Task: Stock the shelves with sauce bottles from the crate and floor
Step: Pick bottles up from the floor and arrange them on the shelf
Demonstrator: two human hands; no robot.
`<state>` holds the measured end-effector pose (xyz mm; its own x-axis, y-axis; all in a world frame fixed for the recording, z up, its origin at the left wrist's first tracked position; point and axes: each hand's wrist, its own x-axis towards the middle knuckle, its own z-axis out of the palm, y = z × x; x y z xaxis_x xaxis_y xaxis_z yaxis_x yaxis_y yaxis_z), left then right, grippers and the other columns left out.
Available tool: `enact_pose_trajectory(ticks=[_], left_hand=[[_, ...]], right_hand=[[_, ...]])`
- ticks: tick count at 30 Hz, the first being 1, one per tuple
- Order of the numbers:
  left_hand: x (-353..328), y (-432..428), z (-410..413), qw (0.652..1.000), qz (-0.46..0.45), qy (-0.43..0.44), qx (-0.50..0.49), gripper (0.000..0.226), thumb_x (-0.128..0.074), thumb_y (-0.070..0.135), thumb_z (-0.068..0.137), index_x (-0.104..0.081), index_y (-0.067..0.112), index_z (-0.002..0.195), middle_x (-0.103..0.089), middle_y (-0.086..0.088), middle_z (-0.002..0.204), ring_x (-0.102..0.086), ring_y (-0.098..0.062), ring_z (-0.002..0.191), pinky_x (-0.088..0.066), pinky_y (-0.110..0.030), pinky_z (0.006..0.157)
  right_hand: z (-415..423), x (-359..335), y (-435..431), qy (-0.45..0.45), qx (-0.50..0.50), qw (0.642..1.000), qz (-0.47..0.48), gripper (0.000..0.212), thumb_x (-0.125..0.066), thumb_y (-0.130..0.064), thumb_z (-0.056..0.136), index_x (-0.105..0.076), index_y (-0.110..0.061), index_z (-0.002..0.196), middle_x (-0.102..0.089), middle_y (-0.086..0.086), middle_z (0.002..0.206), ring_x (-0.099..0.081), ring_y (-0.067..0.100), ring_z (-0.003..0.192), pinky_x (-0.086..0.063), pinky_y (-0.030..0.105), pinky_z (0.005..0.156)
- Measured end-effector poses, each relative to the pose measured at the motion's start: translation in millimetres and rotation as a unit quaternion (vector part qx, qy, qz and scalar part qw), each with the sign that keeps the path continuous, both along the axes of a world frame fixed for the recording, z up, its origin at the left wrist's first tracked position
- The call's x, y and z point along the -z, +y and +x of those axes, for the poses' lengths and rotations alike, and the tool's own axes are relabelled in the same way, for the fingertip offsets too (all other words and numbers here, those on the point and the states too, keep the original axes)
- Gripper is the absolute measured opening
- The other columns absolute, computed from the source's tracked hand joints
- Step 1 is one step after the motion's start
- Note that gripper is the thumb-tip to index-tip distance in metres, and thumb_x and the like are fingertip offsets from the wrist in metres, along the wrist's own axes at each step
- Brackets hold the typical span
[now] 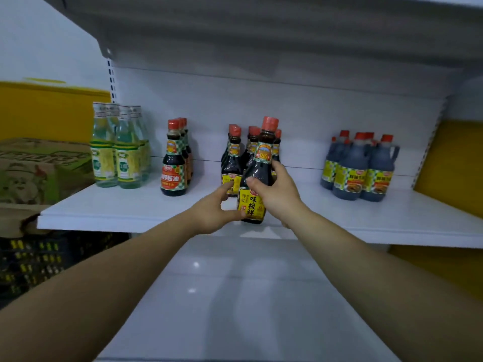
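R grip (pixel 277 192) is grasping the dark sauce bottle (pixel 252 202). Its fingers are wrapping the shoulder from the right side, w/ the thumb lying across the front just above the yellow label. The bottle is standing upright in that grip, long axis approx vertical, red cap up. Its base is hanging below the grip, right over the front part of the shelf (pixel 130 210); can't tell if it's touching down yet.

L grip (pixel 213 212) is sitting just left of the bottle's lower half, half-curled, thumb by the base, forefinger reaching toward the matching bottles (pixel 232 163). Whether it's actually holding anything isn't clear.

Those matching bottles are standing directly beyond both grips, just behind the held one. So the coming move is prob. a short push away from the body, keeping the bottle vertical, w/ R grip doing the carrying since it's the one on the bottle. L grip is prob. steadying or making room.

Farther left of L grip, a row of red-label bottles (pixel 173 176) and some clear bottles (pixel 117 158) are standing. Well right of R grip are the handled jugs (pixel 360 176).

Risk: knocking the group's front bottle while sliding in.
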<state>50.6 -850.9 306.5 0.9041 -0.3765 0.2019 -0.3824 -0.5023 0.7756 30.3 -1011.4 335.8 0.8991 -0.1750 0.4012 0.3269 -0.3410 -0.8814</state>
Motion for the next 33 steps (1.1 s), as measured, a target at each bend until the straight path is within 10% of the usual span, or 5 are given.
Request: enact_pose_trajectory(ticks=[10, 33], left_hand=[[32.7, -1.8, 67.0, 0.921, 0.379, -0.028, -0.088, 0.07, -0.024, 0.069, 0.09, -0.021, 0.032, 0.149, -0.016, -0.001, 0.159, -0.011, -0.025, 0.147, -0.007, -0.06, 0.114], [44.9, -0.7, 90.5, 0.912, 0.398, -0.044, -0.089, 0.073, -0.021, 0.074, 0.086, -0.016, 0.038, 0.149, -0.008, 0.005, 0.16, -0.004, -0.02, 0.148, -0.004, -0.057, 0.116]], right_hand=[[62.9, 27.5, -42.3, 0.032, 0.012, 0.999, 0.014, 0.059, -0.07, -0.022, 0.088, -0.041, -0.029, 0.139, -0.055, -0.009, 0.114, -0.058, 0.019, 0.113, -0.049, 0.036, 0.093], [192.3, 61.2, -37.1, 0.014, 0.043, 0.998, -0.038, 0.077, -0.069, -0.043, 0.084, -0.032, -0.027, 0.149, -0.05, 0.001, 0.138, -0.051, 0.021, 0.124, -0.043, 0.045, 0.105]])
